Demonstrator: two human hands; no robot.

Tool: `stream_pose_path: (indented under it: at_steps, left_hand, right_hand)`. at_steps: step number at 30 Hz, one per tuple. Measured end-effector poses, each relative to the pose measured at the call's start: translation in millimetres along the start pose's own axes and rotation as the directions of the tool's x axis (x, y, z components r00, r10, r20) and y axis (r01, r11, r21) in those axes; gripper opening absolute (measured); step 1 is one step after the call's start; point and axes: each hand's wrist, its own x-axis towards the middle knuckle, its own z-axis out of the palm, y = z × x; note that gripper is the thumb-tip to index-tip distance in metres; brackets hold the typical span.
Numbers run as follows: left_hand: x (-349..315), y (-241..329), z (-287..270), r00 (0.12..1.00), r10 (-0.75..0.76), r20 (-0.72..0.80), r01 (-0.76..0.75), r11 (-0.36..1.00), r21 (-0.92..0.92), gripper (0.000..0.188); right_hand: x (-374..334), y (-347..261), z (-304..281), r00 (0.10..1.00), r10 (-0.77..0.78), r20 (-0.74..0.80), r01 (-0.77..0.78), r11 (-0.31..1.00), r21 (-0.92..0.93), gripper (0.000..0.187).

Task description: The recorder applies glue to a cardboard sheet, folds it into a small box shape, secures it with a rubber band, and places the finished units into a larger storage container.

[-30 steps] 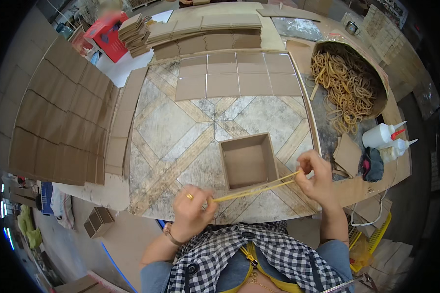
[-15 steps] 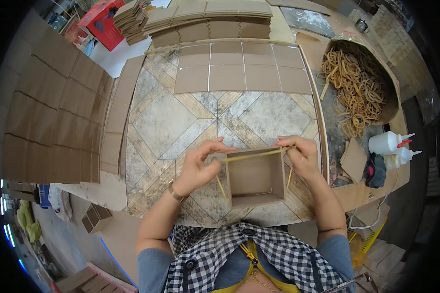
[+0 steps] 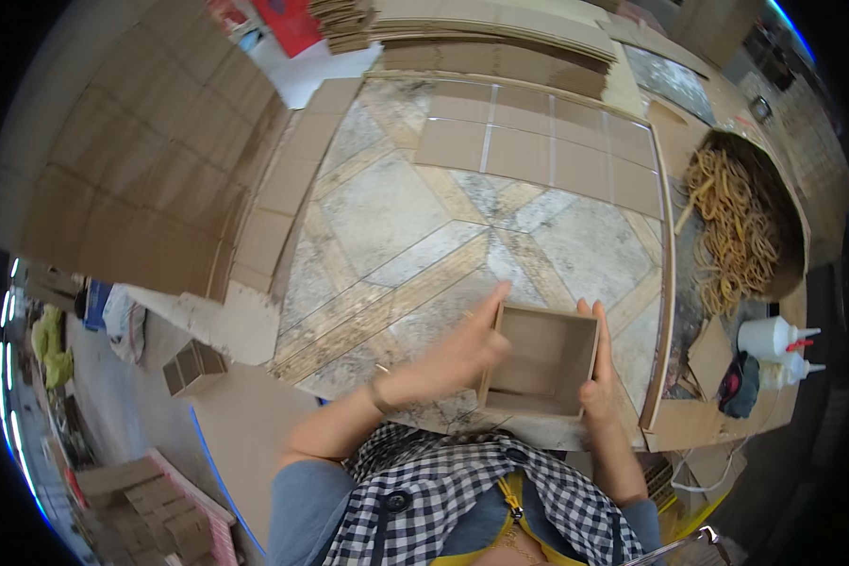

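A small open-topped brown cardboard box [image 3: 542,354] sits near the front edge of the patterned table, its inside showing nothing. My right hand [image 3: 602,373] grips its right wall, the fingers straight along the outside and the thumb by the near corner. Against the left wall is my left hand [image 3: 467,354], slightly blurred, with the index finger reaching past the far left corner and the other fingers bent at the side. No rubber band can be made out on the box; its outer sides are mostly hidden by my hands.
Flat scored cardboard [image 3: 528,141] lies at the table's far side. Tall cardboard stacks [image 3: 151,160] stand at left. At right are a container of rubber bands [image 3: 736,222], white squeeze bottles [image 3: 764,337] and a dark bundle [image 3: 740,382]. Another small box [image 3: 193,368] rests lower left.
The yellow rubber band stretched between my hands across the box's opening is out of sight. Both hands have come down onto the box's sides. The whole view has tilted and shifted.
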Motion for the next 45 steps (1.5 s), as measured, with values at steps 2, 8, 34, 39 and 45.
stream_pose_path:
  at_steps: [2, 8, 34, 39, 45]
  left_hand:
    - [-17, 25, 34, 0.992, -0.038, -0.124, 0.036, 0.999, -0.019, 0.070]
    - [-30, 20, 1, 0.980, -0.179, -0.091, 0.163, 0.973, -0.162, 0.072]
    - [-374, -134, -214, 0.207, 0.285, -0.936, 0.943, 0.197, 0.268, 0.014]
    - [-359, -226, -267, 0.305, 0.218, -0.927, 0.940, 0.090, 0.330, 0.012]
    - [-352, -246, -292, 0.211, 0.142, -0.967, 0.974, 0.057, 0.220, 0.010]
  right_hand:
    - [-14, -12, 43, 0.996, -0.050, -0.074, 0.046, 0.998, -0.052, 0.097]
    - [-6, 26, 85, 0.988, -0.102, -0.119, 0.112, 0.991, 0.079, 0.078]
    - [50, 49, 160, 0.885, 0.372, 0.280, -0.300, 0.915, -0.268, 0.020]
    - [46, 54, 157, 0.915, 0.332, 0.230, -0.259, 0.919, -0.296, 0.021]
    - [45, 61, 154, 0.934, 0.293, 0.204, -0.216, 0.918, -0.332, 0.020]
